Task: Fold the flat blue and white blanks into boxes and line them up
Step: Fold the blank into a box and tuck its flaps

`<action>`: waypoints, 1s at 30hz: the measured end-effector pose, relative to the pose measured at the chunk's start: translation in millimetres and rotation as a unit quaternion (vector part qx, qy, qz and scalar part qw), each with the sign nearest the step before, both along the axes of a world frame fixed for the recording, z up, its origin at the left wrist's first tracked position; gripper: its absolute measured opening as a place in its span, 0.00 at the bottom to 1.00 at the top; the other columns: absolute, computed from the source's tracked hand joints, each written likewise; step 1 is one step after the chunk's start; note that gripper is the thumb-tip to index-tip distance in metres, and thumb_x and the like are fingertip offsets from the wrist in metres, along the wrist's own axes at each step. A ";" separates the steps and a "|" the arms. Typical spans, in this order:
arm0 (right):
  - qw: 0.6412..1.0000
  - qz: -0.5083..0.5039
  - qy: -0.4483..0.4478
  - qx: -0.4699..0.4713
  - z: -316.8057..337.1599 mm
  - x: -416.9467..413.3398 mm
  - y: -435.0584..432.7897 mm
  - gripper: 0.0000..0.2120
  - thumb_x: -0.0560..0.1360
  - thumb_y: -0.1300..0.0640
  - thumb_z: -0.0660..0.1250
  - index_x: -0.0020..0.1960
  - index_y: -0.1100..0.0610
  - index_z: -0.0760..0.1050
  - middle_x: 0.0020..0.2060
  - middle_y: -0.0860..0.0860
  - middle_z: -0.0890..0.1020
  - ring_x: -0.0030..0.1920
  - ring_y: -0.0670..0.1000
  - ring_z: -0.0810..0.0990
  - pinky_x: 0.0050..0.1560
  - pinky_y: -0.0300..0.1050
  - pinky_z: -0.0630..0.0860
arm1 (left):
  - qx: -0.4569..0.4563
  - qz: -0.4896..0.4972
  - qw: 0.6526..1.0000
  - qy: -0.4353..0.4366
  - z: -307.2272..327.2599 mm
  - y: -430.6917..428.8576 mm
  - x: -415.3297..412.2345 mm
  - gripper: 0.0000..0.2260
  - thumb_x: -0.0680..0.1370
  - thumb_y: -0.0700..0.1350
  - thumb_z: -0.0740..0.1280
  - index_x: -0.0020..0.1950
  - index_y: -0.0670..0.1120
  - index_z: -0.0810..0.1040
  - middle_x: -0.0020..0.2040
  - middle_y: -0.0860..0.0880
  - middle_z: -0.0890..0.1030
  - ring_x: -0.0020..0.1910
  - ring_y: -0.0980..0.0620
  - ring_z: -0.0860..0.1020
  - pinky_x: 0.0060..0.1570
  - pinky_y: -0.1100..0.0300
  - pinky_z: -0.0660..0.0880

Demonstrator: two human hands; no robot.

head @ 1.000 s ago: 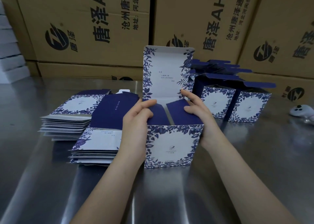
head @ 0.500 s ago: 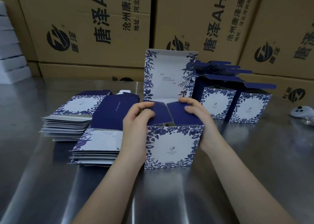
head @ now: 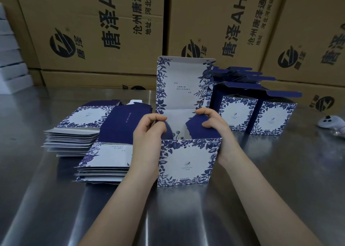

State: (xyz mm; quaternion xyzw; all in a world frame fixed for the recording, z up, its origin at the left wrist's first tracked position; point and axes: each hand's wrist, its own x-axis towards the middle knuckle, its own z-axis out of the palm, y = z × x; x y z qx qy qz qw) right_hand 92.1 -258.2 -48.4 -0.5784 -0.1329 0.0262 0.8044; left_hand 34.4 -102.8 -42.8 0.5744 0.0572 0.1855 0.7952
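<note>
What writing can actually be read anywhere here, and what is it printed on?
"唐泽AH4": middle brown carton, big black print, cut off by the picture's top edge.
"沧州唐泽通信": same carton, smaller line, cut off.
"地址:河北河间": left brown carton, cut off.
"唐泽": beside each carton's round logo.
Nearest folded box: print under its emblem is too small to read.
Its raised lid: lines too small.
Flat blanks: print too small.

Half-folded blue-and-white floral cardboard box (head: pixel 188 163), standing upright.
Its tall lid (head: pixel 182 85) stands open at the back, and two navy side flaps (head: pixel 197 126) tilt inward. Two stacks of flat blanks (head: pixel 104 163) lie just to its left. Finished open-lidded boxes (head: pixel 239 115) stand in a row behind it on the right.
</note>
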 end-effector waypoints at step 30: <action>0.993 -0.062 -0.090 0.047 -4.0 -5.7 1.1 0.14 0.80 0.61 0.56 0.51 0.56 0.81 0.60 0.46 0.81 0.62 0.46 0.78 0.67 0.50 0.71 | -0.055 -0.002 0.996 -0.070 -5.4 3.4 5.0 0.14 0.82 0.43 0.61 0.44 0.53 0.84 0.56 0.58 0.84 0.54 0.58 0.82 0.52 0.58 0.76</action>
